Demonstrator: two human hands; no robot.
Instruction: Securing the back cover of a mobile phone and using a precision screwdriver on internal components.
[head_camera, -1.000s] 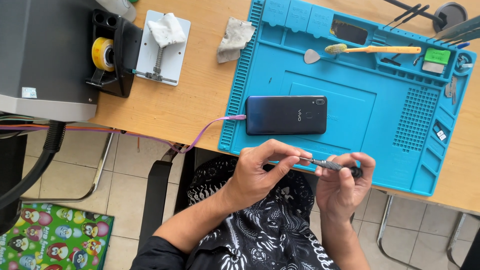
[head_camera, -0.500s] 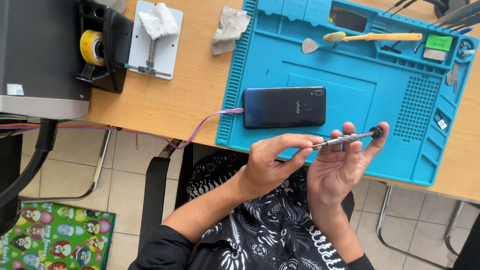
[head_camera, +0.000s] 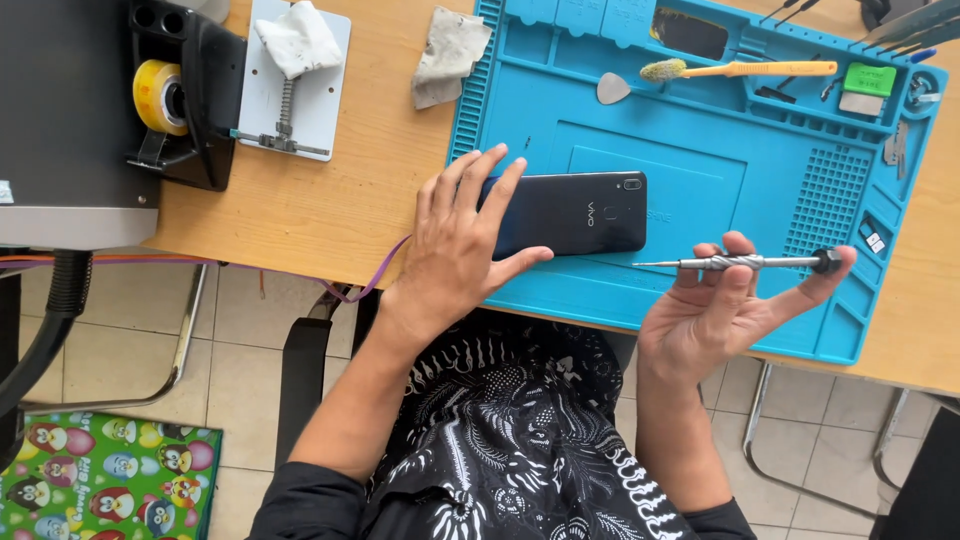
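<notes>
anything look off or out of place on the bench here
Nothing stands out. The dark phone lies flat, back up, on the blue mat under the left hand; the right hand holds a screwdriver.

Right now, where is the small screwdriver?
In the head view, the screwdriver lies level in the right hand, above the near edge of the blue mat, its tip pointing toward the dark phone under the left hand.

The left hand (head_camera: 455, 245) hides the phone's (head_camera: 575, 212) near end; the tools (head_camera: 900, 20) at upper right are cut off by the frame edge.
</notes>
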